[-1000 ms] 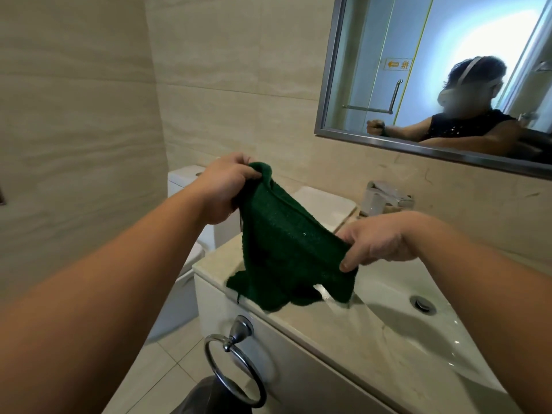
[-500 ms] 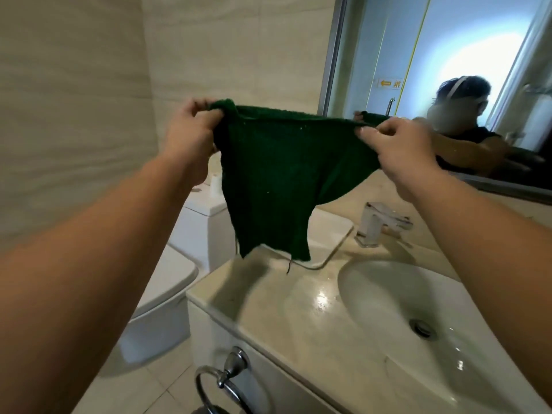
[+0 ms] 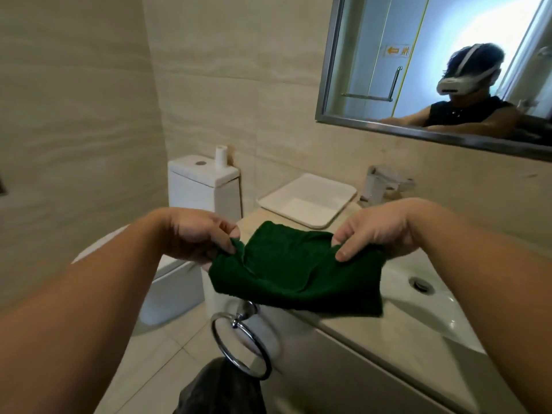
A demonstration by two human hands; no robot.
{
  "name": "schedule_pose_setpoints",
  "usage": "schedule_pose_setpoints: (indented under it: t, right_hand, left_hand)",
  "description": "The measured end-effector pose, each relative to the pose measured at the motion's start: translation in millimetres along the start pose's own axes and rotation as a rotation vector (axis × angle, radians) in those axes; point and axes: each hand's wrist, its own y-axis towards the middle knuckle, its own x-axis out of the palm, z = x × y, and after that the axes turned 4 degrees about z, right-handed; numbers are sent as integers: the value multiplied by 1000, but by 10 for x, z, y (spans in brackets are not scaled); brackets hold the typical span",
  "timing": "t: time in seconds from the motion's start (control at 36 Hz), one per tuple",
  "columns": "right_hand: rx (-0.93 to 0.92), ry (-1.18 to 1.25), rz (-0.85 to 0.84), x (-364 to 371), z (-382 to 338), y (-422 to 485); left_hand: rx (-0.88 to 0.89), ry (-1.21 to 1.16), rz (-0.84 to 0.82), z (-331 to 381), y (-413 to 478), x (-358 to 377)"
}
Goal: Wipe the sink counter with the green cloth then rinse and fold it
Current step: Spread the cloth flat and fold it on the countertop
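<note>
Over sink counter [image 3: 397,333], each hand [image 3: 197,234] [image 3: 373,231] pinches green cloth [image 3: 295,273].

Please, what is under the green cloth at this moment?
The green cloth lies over the front edge of the counter, beside the sink basin; the towel ring hangs below it. The counter surface it covers is hidden, so I cannot tell whether anything lies there.

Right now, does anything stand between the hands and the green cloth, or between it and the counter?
Nothing visible does. The left hand and the right hand pinch the green cloth, which rests on the counter. The white tray sits behind it.
</note>
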Motion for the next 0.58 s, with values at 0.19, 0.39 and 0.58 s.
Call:
schedule_pose_setpoints:
  t: [0.19, 0.39, 0.58]
  right_hand:
    - [36, 108, 257, -70, 448, 392]
    - [16, 208, 459, -290, 796, 630]
    - [-21, 339, 582, -426, 946, 781]
  left_hand:
    - [80, -35, 309, -112, 311, -44]
    - [100, 102, 452, 133, 701, -24]
    - [100, 103, 631, 257, 1101, -71]
